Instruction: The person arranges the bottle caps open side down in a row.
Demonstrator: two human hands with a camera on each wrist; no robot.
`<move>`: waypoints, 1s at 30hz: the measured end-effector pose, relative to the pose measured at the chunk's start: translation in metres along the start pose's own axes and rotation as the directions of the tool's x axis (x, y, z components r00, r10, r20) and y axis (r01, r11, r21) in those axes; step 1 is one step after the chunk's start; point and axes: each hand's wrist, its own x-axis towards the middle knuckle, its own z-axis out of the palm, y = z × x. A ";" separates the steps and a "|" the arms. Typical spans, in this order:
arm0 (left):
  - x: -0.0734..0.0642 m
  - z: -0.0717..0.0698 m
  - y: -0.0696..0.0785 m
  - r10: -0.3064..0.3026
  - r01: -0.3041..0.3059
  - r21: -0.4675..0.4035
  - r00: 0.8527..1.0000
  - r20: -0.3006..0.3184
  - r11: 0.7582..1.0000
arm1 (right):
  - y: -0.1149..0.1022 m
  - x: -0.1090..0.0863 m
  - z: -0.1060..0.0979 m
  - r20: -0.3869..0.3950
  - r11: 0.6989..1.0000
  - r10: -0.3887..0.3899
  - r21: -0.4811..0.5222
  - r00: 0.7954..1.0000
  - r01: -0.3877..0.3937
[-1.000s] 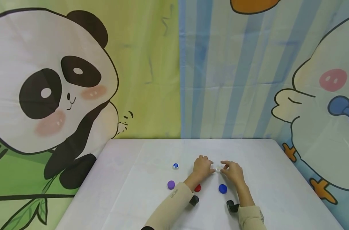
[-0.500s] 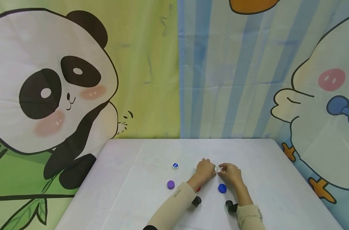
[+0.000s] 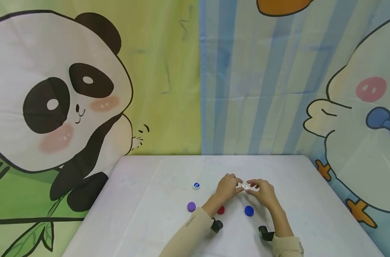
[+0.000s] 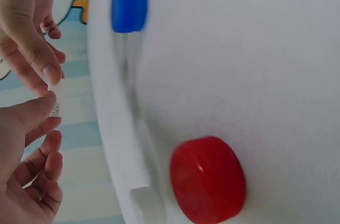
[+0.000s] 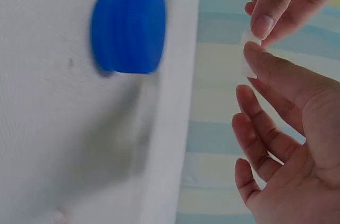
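Both hands meet at a small white bottle cap [image 3: 245, 185] above the far middle of the table. My left hand [image 3: 226, 187] pinches one side of it between thumb and fingers. The opposite side is pinched by my right hand [image 3: 263, 192]. In the left wrist view, small print shows on the side of the white cap [image 4: 56, 106], and the thumbs hide part of it. Nearest below the hands lie a red bottle cap [image 3: 220, 210], partly beside the left forearm, and a blue bottle cap [image 3: 249, 211].
A purple cap [image 3: 191, 206] and a white cap with a blue face [image 3: 196, 185] lie to the left. Another white cap [image 4: 149, 205] stands behind the red one in the left wrist view. The white table [image 3: 150, 214] ends at a printed backdrop [image 3: 169, 78].
A second ago the hands were around the white cap with fingers spread. The fingers have come together on it, and both hands have lifted it slightly. The other visible caps stay put.
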 end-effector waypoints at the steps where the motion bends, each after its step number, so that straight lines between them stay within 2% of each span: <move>1: -0.001 -0.003 0.000 0.010 -0.010 -0.027 1.000 -0.012 1.000 | -0.002 -0.002 -0.003 -0.009 1.000 -0.012 0.015 1.000 0.012; 6: -0.006 -0.022 0.004 0.020 -0.032 -0.135 0.996 -0.085 0.990 | -0.014 -0.008 -0.019 -0.076 0.995 -0.081 0.046 0.994 0.084; 9: -0.009 -0.034 0.005 0.017 -0.041 -0.189 0.992 -0.129 0.981 | -0.023 -0.012 -0.027 -0.123 0.993 -0.113 0.031 0.986 0.118; 14: -0.020 -0.054 0.007 0.043 -0.093 -0.266 0.981 -0.189 0.960 | -0.039 -0.021 -0.037 -0.201 0.989 -0.142 0.007 0.969 0.147; 23: -0.035 -0.089 0.014 0.075 -0.176 -0.341 0.954 -0.291 0.923 | -0.066 -0.034 -0.050 -0.306 0.982 -0.183 -0.008 0.934 0.189; 30: -0.044 -0.103 0.017 0.086 -0.203 -0.372 0.948 -0.308 0.906 | -0.081 -0.042 -0.058 -0.319 0.981 -0.186 0.001 0.929 0.196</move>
